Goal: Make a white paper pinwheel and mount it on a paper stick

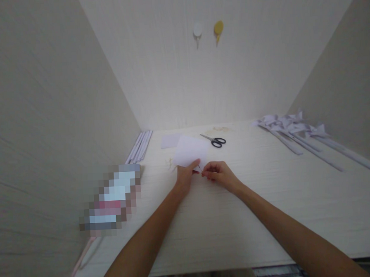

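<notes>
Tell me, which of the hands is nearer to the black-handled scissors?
Right. The right hand lies just below the black-handled scissors, toward the person; the left hand, pinching the white paper sheet, sits farther left.

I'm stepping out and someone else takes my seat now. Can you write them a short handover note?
Left hand: grip pinches the near edge of the pale paper sheet.
Right hand: fingers closed beside it on something small, too small to identify.
Scissors lie untouched behind the sheet.
Paper strips at far left; finished pinwheels at far right.
This sheet looks uncut and unfolded.
</notes>
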The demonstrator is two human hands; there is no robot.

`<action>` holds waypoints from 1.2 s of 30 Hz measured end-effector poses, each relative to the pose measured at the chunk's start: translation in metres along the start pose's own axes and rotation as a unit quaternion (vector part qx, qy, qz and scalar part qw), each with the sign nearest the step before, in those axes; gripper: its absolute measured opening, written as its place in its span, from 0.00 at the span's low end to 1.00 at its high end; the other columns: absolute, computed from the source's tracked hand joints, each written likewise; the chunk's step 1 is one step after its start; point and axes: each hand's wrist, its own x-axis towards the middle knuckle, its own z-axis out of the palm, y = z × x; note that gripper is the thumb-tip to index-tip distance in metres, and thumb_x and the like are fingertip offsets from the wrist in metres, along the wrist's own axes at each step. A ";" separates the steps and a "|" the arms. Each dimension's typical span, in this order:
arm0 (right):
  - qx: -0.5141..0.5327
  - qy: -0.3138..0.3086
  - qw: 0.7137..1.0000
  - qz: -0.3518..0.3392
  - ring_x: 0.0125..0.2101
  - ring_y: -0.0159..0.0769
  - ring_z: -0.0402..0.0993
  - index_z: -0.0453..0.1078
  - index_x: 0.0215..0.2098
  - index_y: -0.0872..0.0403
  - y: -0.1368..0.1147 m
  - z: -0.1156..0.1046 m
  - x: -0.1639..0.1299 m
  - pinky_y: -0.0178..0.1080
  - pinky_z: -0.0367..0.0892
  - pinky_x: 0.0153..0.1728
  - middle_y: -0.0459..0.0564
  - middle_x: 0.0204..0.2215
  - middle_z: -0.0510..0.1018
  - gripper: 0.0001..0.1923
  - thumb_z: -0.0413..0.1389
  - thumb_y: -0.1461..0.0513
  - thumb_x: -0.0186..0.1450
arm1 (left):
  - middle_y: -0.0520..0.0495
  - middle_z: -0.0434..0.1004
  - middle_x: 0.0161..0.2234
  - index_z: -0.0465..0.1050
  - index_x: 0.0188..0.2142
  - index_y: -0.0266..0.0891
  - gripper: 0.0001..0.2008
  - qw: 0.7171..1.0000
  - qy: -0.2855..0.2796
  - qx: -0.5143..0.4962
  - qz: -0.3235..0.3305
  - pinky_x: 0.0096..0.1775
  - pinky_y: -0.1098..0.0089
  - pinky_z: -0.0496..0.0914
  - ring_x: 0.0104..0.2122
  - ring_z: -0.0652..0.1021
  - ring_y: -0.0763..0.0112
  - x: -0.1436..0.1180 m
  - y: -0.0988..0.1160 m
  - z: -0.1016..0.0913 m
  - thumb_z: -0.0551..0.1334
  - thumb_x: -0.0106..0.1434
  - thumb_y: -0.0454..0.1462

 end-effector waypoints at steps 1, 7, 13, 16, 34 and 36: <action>-0.001 -0.002 1.000 0.003 0.15 0.24 0.59 0.68 0.20 0.56 0.000 0.000 0.000 0.29 0.54 0.16 0.41 0.13 0.66 0.02 0.55 0.64 0.48 | 0.52 0.70 0.25 0.67 0.30 0.36 0.14 1.000 -0.001 0.003 0.002 0.18 0.75 0.63 0.21 0.70 0.76 0.000 0.000 0.000 0.65 0.41 0.35; 0.007 -0.009 1.000 0.011 0.14 0.24 0.59 0.67 0.20 0.57 0.000 -0.001 0.001 0.30 0.53 0.16 0.41 0.13 0.67 0.03 0.54 0.64 0.46 | 0.51 0.69 0.26 0.68 0.32 0.36 0.15 1.000 0.000 0.016 0.017 0.19 0.76 0.63 0.22 0.70 0.76 -0.001 -0.001 -0.001 0.64 0.41 0.35; -0.003 -0.008 1.000 0.010 0.14 0.24 0.58 0.67 0.20 0.57 0.000 0.000 0.001 0.30 0.52 0.16 0.41 0.12 0.66 0.03 0.54 0.64 0.46 | 0.51 0.70 0.26 0.68 0.31 0.36 0.15 1.000 0.008 0.014 0.020 0.19 0.76 0.63 0.22 0.70 0.76 -0.001 -0.002 -0.001 0.65 0.41 0.36; -0.030 -0.020 0.999 -0.003 0.15 0.24 0.58 0.67 0.19 0.57 0.001 0.001 0.000 0.30 0.53 0.16 0.42 0.13 0.67 0.02 0.54 0.65 0.46 | 0.51 0.70 0.28 0.67 0.34 0.37 0.17 0.999 0.035 -0.006 0.020 0.19 0.77 0.64 0.23 0.70 0.76 0.002 -0.001 -0.003 0.65 0.41 0.35; -0.068 0.023 0.997 -0.007 0.14 0.24 0.57 0.64 0.19 0.57 -0.001 0.003 -0.001 0.30 0.52 0.16 0.42 0.12 0.64 0.13 0.52 0.55 0.53 | 0.51 0.72 0.24 0.69 0.28 0.34 0.12 0.999 -0.035 0.029 -0.006 0.20 0.74 0.66 0.20 0.71 0.76 -0.006 0.003 0.003 0.65 0.41 0.36; -0.070 0.024 0.997 -0.005 0.15 0.24 0.56 0.65 0.20 0.57 -0.002 0.003 -0.002 0.30 0.51 0.16 0.41 0.13 0.64 0.12 0.53 0.56 0.52 | 0.51 0.72 0.26 0.70 0.29 0.35 0.13 0.999 -0.037 0.030 -0.008 0.21 0.74 0.67 0.21 0.71 0.75 -0.006 0.003 0.003 0.65 0.40 0.35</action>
